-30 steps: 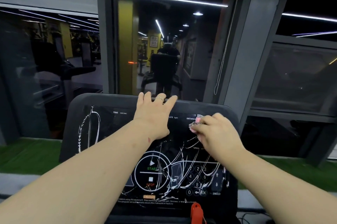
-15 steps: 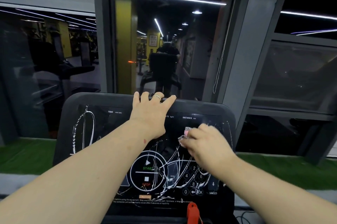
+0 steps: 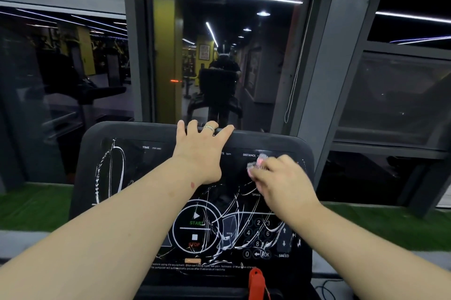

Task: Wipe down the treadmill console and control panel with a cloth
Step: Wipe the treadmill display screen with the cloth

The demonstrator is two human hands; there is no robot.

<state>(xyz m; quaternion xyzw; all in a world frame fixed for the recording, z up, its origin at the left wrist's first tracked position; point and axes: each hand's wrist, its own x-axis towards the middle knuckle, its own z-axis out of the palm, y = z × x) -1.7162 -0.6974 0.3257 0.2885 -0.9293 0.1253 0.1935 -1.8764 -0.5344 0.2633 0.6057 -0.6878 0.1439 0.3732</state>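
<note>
right hand (image 3: 280, 182), pinching the cloth (image 3: 257, 164), is swinging back up under distance on the treadmill console (image 3: 136, 160); streaks remaining; left hand (image 3: 200, 153) is gripping the rim.

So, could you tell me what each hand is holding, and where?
The right hand pinches a small cloth at its fingertips; the left hand grips the console top edge.

**Streaked console, small cloth at upper right**

The treadmill console (image 3: 136, 153) is a black, rounded-corner panel tilted up toward the viewer. Its control panel (image 3: 234, 234) shows a START/STOP ring, a number keypad and SPEED arrows, all crossed by white smeared streaks. A small grey-and-pink cloth (image 3: 257, 163) lies bunched against the panel just beside the DISTANCE label, mostly hidden.
</note>
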